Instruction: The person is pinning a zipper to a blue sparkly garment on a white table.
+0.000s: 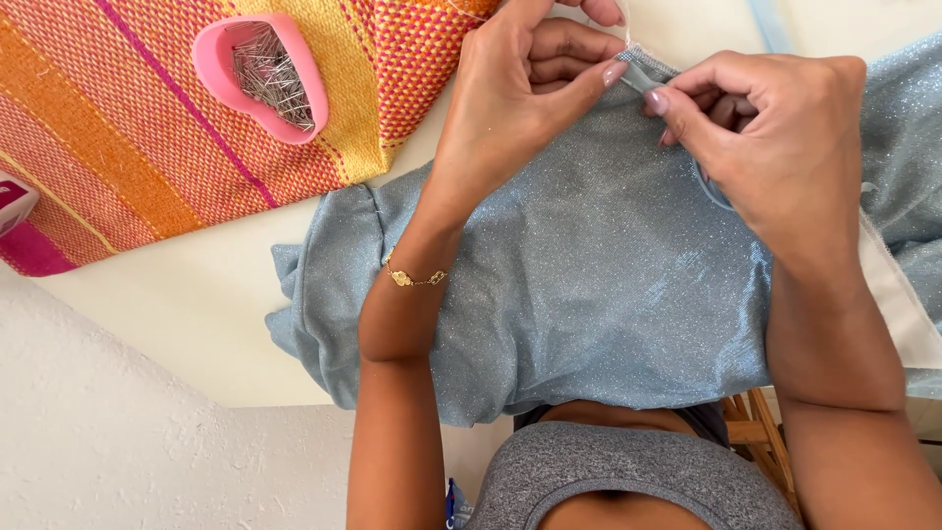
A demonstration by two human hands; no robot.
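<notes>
**Glittery blue fabric pinched at its edge**

A light-blue, glitter-flecked fabric is draped over the white table, bunched at one end. Its far folded edge is pinched by the left hand and right hand, fingers curled, thumbs nearly meeting. Beyond, a pink heart-shaped pin dish is seen on a woven orange mat.

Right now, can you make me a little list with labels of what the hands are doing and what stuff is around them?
left hand: left hand pinches the top edge of the sparkly blue fabric
right hand: right hand pinches the same edge, close beside the left hand
wrist: gold bracelet on the left wrist
surface: cream table under the fabric
pins: pink heart-shaped dish full of pins, resting on a striped orange mat
white cloth: white piece peeks out at the right
</notes>
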